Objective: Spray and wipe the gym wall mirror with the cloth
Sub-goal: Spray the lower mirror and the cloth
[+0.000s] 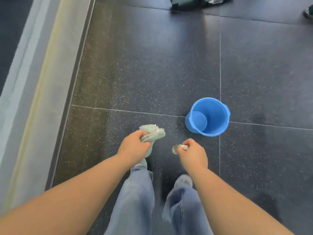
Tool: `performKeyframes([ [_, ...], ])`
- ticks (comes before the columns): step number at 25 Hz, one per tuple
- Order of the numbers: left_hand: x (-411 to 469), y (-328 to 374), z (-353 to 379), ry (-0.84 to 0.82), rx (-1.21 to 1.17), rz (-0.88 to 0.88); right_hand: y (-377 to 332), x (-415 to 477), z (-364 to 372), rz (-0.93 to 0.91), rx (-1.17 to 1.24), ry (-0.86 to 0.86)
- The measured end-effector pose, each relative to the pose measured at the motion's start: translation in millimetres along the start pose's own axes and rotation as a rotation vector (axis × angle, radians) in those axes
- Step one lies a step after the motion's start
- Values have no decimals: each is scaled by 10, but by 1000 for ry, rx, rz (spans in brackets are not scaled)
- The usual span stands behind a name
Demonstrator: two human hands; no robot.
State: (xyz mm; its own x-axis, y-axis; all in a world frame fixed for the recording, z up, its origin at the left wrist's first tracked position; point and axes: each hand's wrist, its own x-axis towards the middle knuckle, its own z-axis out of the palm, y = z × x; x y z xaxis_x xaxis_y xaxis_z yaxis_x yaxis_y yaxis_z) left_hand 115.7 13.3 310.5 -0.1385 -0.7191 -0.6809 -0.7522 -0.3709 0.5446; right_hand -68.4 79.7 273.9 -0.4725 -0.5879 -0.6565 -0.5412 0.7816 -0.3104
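I'm getting ready to spray: left hand (135, 145) gripping the cloth (153, 133), right hand (193, 152) pinching the bottle (175, 149). Next, probably aiming at the mirror.

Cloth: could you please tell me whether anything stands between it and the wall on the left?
Nothing visible does. The left hand grips the cloth, and the blue bucket stands to its right, away from the wall.

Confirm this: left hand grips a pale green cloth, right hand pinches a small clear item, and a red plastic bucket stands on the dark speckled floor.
Wrong colour: the head view shows the plastic bucket is blue, not red, standing on the dark speckled floor. The left hand does grip the pale green cloth, and the right hand pinches the small clear item.
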Motion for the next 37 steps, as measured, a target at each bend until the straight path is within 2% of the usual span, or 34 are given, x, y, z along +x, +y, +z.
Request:
performKeyframes([
  [3,963,-36,309,-34,45,-25,39,922,286,14,-82,-17],
  [8,2361,-515,1201,0,30,-106,294,2524,1008,-107,-238,-12],
  [12,3057,-1042,1856,-42,65,-149,596,3463,1596,-123,-277,-26],
  [16,3439,-1316,2128,-70,55,-179,775,3912,1982,-66,-271,31],
  [28,3503,-1298,1900,-128,-19,-119,769,3929,2245,51,-223,-32],
  [31,3336,-1216,1742,-116,-29,-105,640,3581,2086,-49,-270,6],
  [34,3032,-1028,1458,-88,-8,-89,383,3082,1758,-290,-233,-55],
  [36,2754,-841,1113,-96,18,-27,43,2732,1480,-364,-15,-217],
  [37,2629,-748,943,-111,27,3,-135,2584,1358,-334,150,-319],
])
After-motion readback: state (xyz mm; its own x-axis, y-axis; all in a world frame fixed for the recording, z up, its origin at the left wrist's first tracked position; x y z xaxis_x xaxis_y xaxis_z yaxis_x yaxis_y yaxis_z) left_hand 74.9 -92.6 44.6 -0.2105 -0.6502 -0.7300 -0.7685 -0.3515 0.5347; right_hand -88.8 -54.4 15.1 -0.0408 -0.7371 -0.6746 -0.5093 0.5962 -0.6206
